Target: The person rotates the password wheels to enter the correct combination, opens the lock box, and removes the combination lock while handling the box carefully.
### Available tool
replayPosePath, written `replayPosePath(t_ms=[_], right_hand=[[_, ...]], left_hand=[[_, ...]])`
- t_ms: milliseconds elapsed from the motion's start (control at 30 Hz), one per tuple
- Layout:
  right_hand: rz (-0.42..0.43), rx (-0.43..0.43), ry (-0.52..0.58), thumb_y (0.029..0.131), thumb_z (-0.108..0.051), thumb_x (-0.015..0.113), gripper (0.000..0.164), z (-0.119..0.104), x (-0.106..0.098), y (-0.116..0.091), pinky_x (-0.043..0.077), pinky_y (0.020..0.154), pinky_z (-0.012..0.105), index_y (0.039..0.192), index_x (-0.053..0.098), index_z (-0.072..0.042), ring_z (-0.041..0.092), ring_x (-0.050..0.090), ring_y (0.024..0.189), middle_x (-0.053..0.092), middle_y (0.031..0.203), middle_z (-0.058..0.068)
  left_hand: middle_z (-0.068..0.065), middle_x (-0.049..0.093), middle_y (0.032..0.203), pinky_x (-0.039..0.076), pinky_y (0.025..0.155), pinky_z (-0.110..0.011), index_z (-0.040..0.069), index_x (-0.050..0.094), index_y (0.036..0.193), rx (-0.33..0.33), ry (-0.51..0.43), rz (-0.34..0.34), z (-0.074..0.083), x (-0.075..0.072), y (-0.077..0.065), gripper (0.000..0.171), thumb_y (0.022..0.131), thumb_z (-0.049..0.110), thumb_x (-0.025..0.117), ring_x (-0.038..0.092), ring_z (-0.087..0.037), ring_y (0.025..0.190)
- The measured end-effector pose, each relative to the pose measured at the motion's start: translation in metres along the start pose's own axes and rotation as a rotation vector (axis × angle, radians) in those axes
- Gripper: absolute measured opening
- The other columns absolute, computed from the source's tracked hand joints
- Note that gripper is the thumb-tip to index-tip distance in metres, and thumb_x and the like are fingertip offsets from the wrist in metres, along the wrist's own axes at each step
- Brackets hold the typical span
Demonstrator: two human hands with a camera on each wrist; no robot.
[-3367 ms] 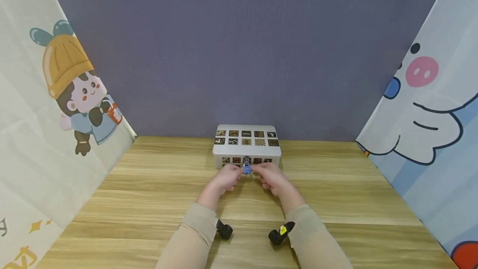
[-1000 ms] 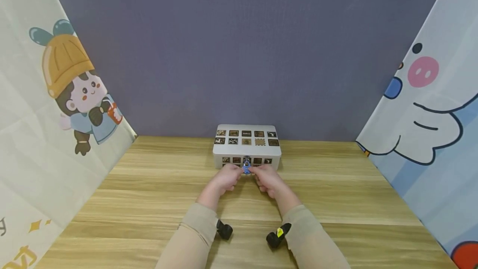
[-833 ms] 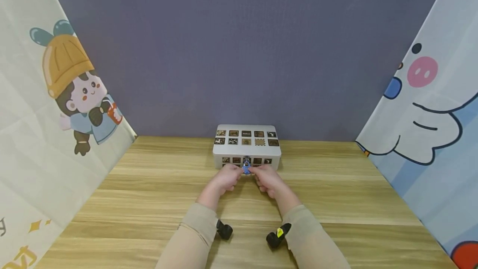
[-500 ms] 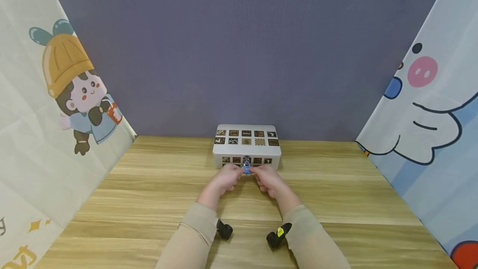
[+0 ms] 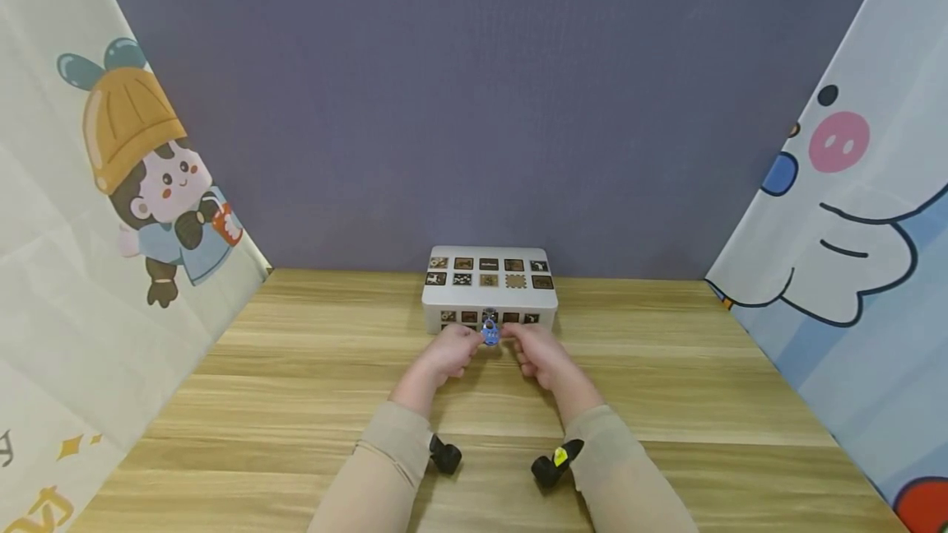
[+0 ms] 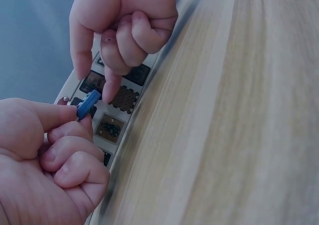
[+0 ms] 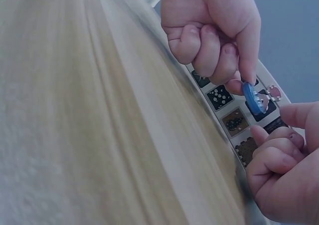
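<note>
A small blue combination padlock (image 5: 490, 336) with a row of dials hangs at the metal clasp (image 7: 274, 92) on the front of a white box (image 5: 489, 297). My left hand (image 5: 448, 352) pinches the padlock's side between thumb and index finger, its other fingers curled under. Close on the other side is my right hand (image 5: 542, 354), holding nothing. In the right wrist view, a gap parts its thumb and index finger from the padlock (image 7: 254, 98), and the remaining fingers are loosely curled. The left wrist view shows the padlock (image 6: 88, 104) edge-on.
Small dark picture squares decorate the box, which stands at the back of a wood-grain table (image 5: 296, 401) against a grey-purple panel (image 5: 474, 105). Cartoon-printed curtains (image 5: 44, 270) flank the table. Each sleeve cuff carries a black wrist camera (image 5: 446, 457).
Half a second ago the right fingertips were on the padlock; they have drawn back slightly to the right, exposing its dials. The left hand keeps its pinch and the box stays put.
</note>
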State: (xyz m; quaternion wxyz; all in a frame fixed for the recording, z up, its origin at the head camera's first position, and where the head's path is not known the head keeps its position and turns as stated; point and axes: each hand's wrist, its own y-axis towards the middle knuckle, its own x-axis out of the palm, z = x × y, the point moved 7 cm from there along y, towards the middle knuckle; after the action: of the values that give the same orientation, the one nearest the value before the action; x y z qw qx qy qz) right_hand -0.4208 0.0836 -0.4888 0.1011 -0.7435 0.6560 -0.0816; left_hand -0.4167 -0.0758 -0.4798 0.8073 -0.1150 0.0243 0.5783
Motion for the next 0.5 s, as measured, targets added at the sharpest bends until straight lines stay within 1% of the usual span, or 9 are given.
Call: replayPosePath(t_ms=[267, 500], right_hand=[[0.001, 0.003, 0.024, 0.102, -0.028, 0.058, 0.032, -0.0049, -0.0056, -0.0016, 0.024, 0.039, 0.020, 0.112, 0.065, 0.001, 0.006, 0.028, 0.046, 0.042, 0.064, -0.006], [-0.006, -0.017, 0.009, 0.102, -0.026, 0.057, 0.034, -0.0088, -0.0057, -0.0022, 0.024, 0.039, 0.019, 0.116, 0.063, 0.004, 0.006, 0.027, 0.047, 0.040, 0.064, -0.006]], left_hand=[[0.006, 0.036, 0.058, 0.027, 0.044, -0.021, 0.016, 0.042, 0.064, -0.004, 0.009, -0.007, 0.0009, 0.0007, -0.0007, 0.043, 0.106, 0.018, 0.051, 0.029, -0.008, 0.048], [0.006, 0.036, 0.058, 0.026, 0.043, -0.020, 0.016, 0.041, 0.063, -0.004, -0.010, -0.018, 0.0009, 0.0007, -0.0008, 0.044, 0.106, 0.017, 0.049, 0.028, -0.008, 0.047]])
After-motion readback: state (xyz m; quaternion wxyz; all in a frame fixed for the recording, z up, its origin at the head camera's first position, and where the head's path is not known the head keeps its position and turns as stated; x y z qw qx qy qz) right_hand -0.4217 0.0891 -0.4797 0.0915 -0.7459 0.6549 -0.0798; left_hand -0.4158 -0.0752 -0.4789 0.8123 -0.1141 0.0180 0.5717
